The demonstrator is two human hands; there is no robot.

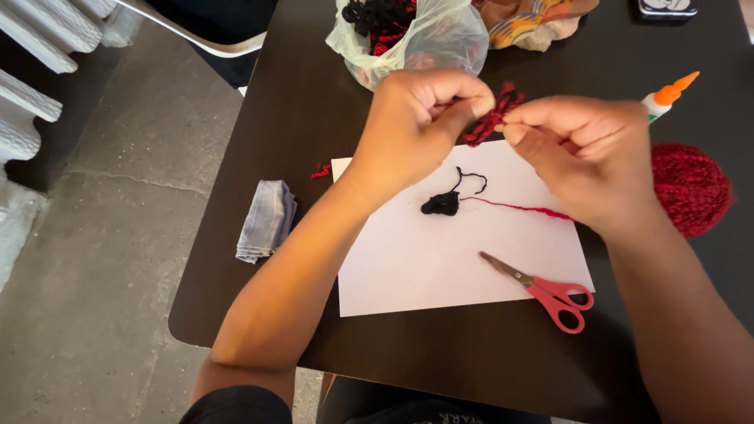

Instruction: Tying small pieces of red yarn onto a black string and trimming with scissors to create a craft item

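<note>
Both my hands are raised above a white sheet of paper (440,259) on a dark table (298,118). My left hand (420,118) and my right hand (585,153) pinch a small bundle of red yarn (491,118) between their fingertips. A thin red strand (514,206) runs from under my right hand across the paper. A small black yarn clump (442,204) with a loose black thread lies on the paper below my hands. A ball of red yarn (691,184) sits on the table behind my right hand.
Red-handled scissors (546,289) lie at the paper's lower right corner. A folded grey cloth (267,220) lies to the left of the paper. A clear plastic bag (412,31) of dark and red yarn, patterned fabric (530,20) and an orange-capped glue bottle (667,96) sit at the back.
</note>
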